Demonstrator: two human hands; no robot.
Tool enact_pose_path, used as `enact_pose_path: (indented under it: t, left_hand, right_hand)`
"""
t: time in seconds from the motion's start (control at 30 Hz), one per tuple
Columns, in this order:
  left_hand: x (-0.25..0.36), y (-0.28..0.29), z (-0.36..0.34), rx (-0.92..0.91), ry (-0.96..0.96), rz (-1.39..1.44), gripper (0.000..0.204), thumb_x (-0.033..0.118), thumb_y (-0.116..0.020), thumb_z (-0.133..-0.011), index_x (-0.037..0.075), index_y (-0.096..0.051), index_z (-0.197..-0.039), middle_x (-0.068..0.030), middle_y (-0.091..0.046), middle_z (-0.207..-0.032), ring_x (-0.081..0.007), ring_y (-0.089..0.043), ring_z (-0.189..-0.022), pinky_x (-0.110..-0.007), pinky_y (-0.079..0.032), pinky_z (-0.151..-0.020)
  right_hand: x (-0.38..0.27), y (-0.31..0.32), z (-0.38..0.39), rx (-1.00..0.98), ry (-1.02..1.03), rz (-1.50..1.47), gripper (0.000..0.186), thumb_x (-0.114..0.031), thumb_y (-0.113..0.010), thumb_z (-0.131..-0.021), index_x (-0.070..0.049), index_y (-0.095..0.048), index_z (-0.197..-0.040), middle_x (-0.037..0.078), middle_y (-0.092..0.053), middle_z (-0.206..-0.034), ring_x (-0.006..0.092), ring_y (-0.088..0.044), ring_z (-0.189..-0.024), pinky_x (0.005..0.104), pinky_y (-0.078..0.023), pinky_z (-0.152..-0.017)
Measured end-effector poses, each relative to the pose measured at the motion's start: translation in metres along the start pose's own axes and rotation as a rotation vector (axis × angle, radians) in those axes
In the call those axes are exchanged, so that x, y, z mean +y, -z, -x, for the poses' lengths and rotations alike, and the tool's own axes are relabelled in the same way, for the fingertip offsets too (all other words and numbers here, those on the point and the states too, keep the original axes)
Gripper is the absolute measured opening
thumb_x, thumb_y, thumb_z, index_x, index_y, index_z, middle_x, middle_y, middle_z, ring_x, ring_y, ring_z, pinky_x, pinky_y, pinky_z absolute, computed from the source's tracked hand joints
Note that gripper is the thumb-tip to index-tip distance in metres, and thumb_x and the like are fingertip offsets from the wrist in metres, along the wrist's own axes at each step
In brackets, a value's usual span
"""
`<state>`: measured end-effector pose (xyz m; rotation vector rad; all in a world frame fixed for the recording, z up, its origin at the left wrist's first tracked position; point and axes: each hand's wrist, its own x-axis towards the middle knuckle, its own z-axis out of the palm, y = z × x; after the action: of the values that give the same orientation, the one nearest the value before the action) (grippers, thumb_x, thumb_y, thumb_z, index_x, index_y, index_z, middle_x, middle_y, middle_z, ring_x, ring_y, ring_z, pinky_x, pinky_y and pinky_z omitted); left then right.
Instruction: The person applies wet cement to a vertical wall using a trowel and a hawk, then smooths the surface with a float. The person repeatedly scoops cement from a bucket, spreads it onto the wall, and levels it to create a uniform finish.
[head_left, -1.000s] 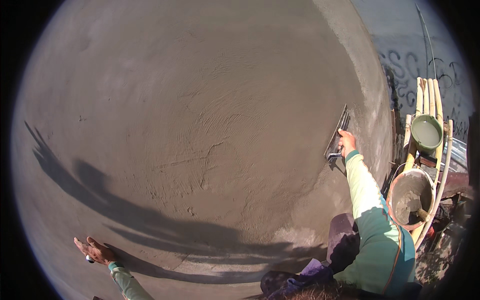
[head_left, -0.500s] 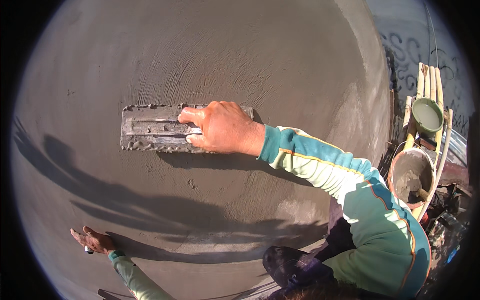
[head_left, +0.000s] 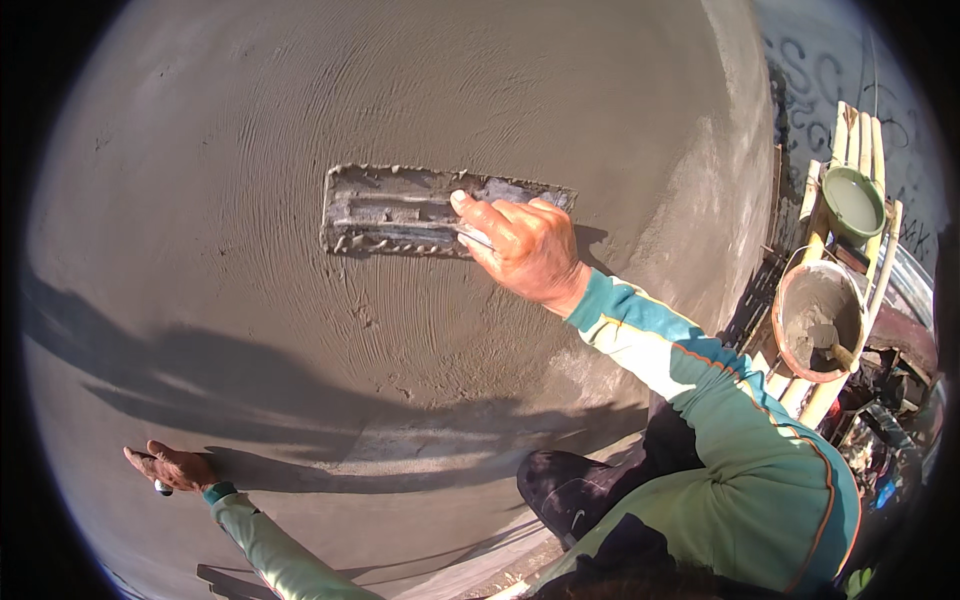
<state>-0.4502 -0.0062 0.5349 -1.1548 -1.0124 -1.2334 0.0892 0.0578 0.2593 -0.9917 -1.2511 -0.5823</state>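
Gripping with the closed right hand (head_left: 530, 243) the handle of a rectangular trowel (head_left: 385, 208), laid roughly level against the wet plaster (head_left: 285, 150) of the wall (head_left: 130, 250), well left of the wall's right edge and well above its lower edge. Reaching with the left hand (head_left: 172, 467) low along the wall, far from that right edge, fingers partly stretched, just beside a small white-and-dark object (head_left: 163, 488); cannot tell any hold on it, nor any contact of palm with plaster. Likeliest trouble at the trowel: caked along its rims with lumps of mortar (head_left: 350, 243), so liable to shed bits or drag fresh lines into the coat, already ridged in fans above and below. Could also gouge if tipped too far onto one long edge, or if pressed unevenly from the handle. Below, risk of tearing at the rough patch (head_left: 440, 375); toward the wall's right edge, risk of patchy finish at the paler band (head_left: 690, 180), perhaps from uneven wetness. At the left, danger of a print from leaning on a soft surface. Nearer the wall's lower edge, chance of smearing with the bent knee (head_left: 565, 490) if shifted inward. Beyond the wall's right edge, on a narrow bamboo frame (head_left: 866, 150), a green bucket (head_left: 853, 238) of cloudy liquid near the top end and, just below, an orange bucket (head_left: 779, 320) of mortar with a wooden-handled tool (head_left: 845, 356) inside: apt to tip or spill if knocked by the right elbow.
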Motion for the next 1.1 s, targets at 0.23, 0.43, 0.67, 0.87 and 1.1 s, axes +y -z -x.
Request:
enact_pose_path:
  t: [0.23, 0.43, 0.67, 0.87, 1.1]
  left_hand:
    - [0.024, 0.001, 0.005, 0.006, 0.068, -0.013, 0.090, 0.070, -0.033, -0.104, -0.004, -0.037, -0.156, -0.0217, -0.037, -0.161, -0.0368, -0.033, -0.150, -0.047, -0.024, -0.124]
    - [0.004, -0.003, -0.002, 0.020, 0.034, -0.076, 0.093, 0.072, -0.031, -0.103, -0.004, -0.035, -0.156, -0.0228, -0.037, -0.161, -0.0370, -0.033, -0.150, -0.047, -0.024, -0.124]
    - [0.003, 0.002, 0.004, 0.001, 0.026, -0.152, 0.092, 0.071, -0.031, -0.103, -0.004, -0.035, -0.157, -0.0227, -0.037, -0.161, -0.0375, -0.032, -0.151, -0.047, -0.024, -0.124]
    - [0.017, -0.001, 0.000, 0.039, 0.026, -0.116, 0.086, 0.065, -0.034, -0.105, -0.005, -0.037, -0.155, -0.0232, -0.041, -0.158, -0.0382, -0.036, -0.148, -0.047, -0.026, -0.123]
    - [0.031, -0.003, -0.001, 0.037, 0.043, -0.081, 0.081, 0.060, -0.035, -0.106, -0.005, -0.039, -0.154, -0.0234, -0.041, -0.158, -0.0386, -0.036, -0.147, -0.047, -0.026, -0.123]
  right_hand:
    - [0.214, 0.048, -0.073, 0.209, -0.544, -0.034, 0.044, -0.032, -0.083, -0.084, -0.013, -0.071, -0.122, 0.011, -0.078, -0.110, 0.0289, -0.074, -0.100, 0.0401, -0.057, -0.088]
    - [0.396, 0.077, 0.078, 0.303, -1.009, -0.248, 0.051, -0.028, -0.086, -0.084, 0.000, -0.069, -0.123, 0.013, -0.076, -0.110, 0.0154, -0.068, -0.089, 0.0301, -0.051, -0.076]
    - [0.385, 0.082, 0.202, 0.503, -1.679, -0.740, 0.029, -0.021, -0.080, -0.091, -0.010, -0.061, -0.111, -0.004, -0.049, -0.064, 0.0077, -0.040, -0.046, 0.0256, -0.034, -0.042]
    - [0.221, 0.065, 0.065, 0.110, -1.063, -0.869, 0.039, -0.015, -0.078, -0.094, -0.007, -0.063, -0.130, -0.006, -0.059, -0.087, -0.0015, -0.039, -0.057, 0.0173, -0.034, -0.047]
    - [0.012, 0.015, 0.064, -0.191, -0.562, -0.670, 0.040, -0.012, -0.082, -0.087, -0.002, -0.067, -0.123, 0.007, -0.075, -0.103, 0.0090, -0.068, -0.092, 0.0259, -0.054, -0.082]
